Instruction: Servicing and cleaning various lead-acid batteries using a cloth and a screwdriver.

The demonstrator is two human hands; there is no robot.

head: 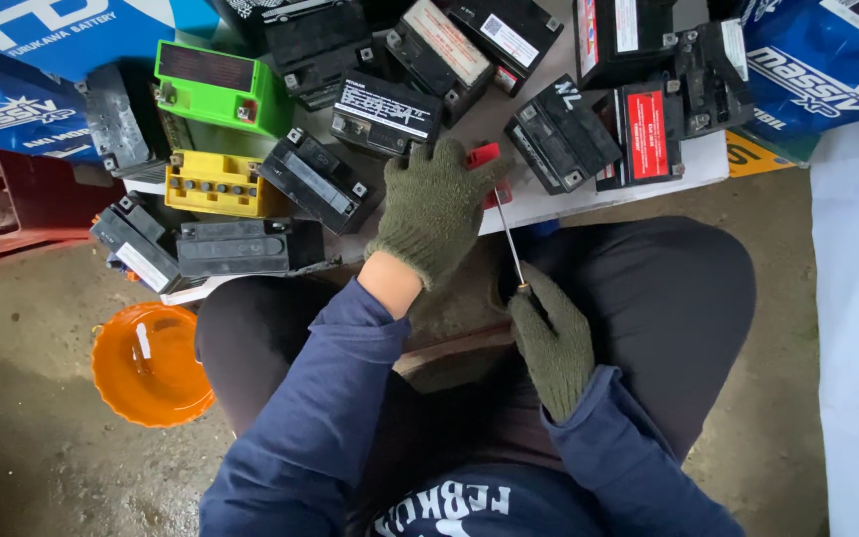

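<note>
Fingers [454,169] of the left hand [432,211] are seen spread and laid flat, palm down, over a small red-topped battery [484,157] at the near edge of the white board [708,164] on which the batteries are carried. Only a red corner of that battery is exposed past the fingertips, so it cannot be told whether it is gripped or merely pressed. Both hands are covered by olive knitted gloves.

The right hand [552,343] is closed around the handle of a screwdriver [509,239], the handle itself being hidden inside the fist. The thin metal shaft is seen rising from the fist toward the red-topped battery, its tip lying just beside the left hand's fingers at the near edge of the board. The right hand is held over the lap, clear of the board.

Around the left hand, other batteries are noted. A black battery [318,181] lies tilted just to its left, a yellow battery [217,184] is set further along toward the left edge, and a green battery [219,88] stands behind that. Another black battery with a red label [645,134] is placed near the right edge of the board. Blue cartons [817,70] are stacked at the far corners.

On the ground at the left, well apart from the hands, an orange bowl [151,363] is recorded.
</note>
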